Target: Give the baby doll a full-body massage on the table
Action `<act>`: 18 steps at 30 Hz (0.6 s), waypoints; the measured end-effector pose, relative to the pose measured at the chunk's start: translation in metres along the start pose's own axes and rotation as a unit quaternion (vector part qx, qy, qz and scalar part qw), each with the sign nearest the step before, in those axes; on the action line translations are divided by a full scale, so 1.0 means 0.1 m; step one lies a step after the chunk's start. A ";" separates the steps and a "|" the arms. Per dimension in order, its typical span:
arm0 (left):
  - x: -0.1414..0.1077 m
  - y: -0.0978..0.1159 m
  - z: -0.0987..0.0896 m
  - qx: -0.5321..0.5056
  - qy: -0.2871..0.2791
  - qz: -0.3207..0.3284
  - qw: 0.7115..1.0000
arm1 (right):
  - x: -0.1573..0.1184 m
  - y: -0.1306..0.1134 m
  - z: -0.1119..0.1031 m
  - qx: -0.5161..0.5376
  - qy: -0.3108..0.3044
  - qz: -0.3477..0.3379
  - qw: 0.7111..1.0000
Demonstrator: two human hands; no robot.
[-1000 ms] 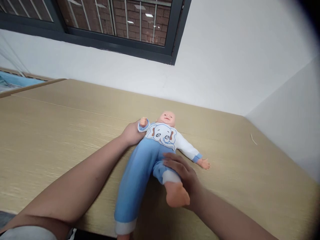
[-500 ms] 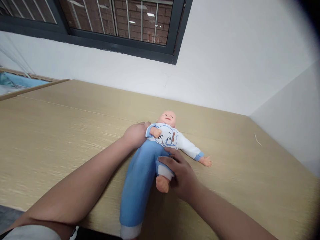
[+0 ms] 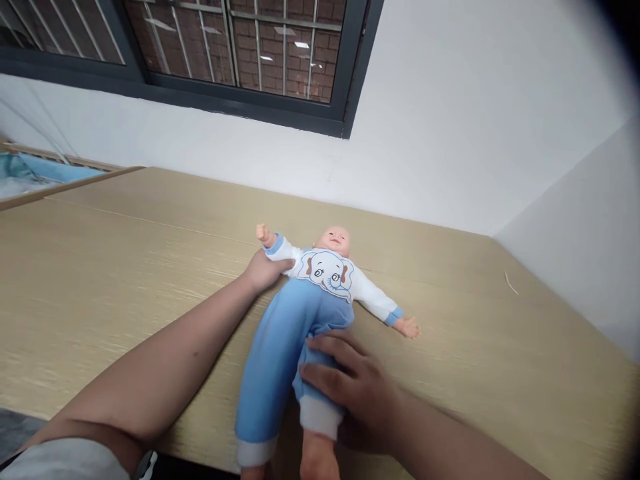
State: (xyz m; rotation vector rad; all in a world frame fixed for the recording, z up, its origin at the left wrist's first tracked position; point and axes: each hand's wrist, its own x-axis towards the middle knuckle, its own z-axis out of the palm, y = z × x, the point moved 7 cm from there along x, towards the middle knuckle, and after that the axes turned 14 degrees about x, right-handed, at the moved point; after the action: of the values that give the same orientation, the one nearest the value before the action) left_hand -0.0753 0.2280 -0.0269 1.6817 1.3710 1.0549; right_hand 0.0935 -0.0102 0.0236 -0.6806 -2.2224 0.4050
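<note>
A baby doll (image 3: 327, 273) in a white top with an elephant print and blue trousers lies face up on the wooden table, its head away from me. My left hand (image 3: 269, 269) is at the doll's raised arm on the left, thumb over the white sleeve and the other fingers hidden behind it. My right hand (image 3: 350, 380) is wrapped round the doll's right-side leg, with fingers over the blue trouser cloth above the white cuff. The doll's other arm stretches out to the right on the tabletop.
The wooden table (image 3: 150, 267) reaches back to a white wall (image 3: 425, 133). A dark-framed window (image 3: 240, 100) is set above it. A thin pale strand (image 3: 511, 283) lies at the right. Blue material (image 3: 55, 170) shows beyond the table at the far left.
The doll's left-side arm has gone from across its chest to pointing outward and up. The leg in my right hand has come down and straightened towards me.
</note>
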 end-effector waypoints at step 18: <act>0.07 -0.15 0.16 -0.209 -0.029 -0.032 0.977 | -0.12 -0.20 0.47 -0.145 -0.066 -0.089 0.983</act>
State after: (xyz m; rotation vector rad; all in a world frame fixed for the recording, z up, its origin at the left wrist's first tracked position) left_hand -0.0663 0.2372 -0.0455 1.3378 1.0670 1.1551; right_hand 0.0579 -0.0364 -0.0049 -0.6109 -2.4716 0.0357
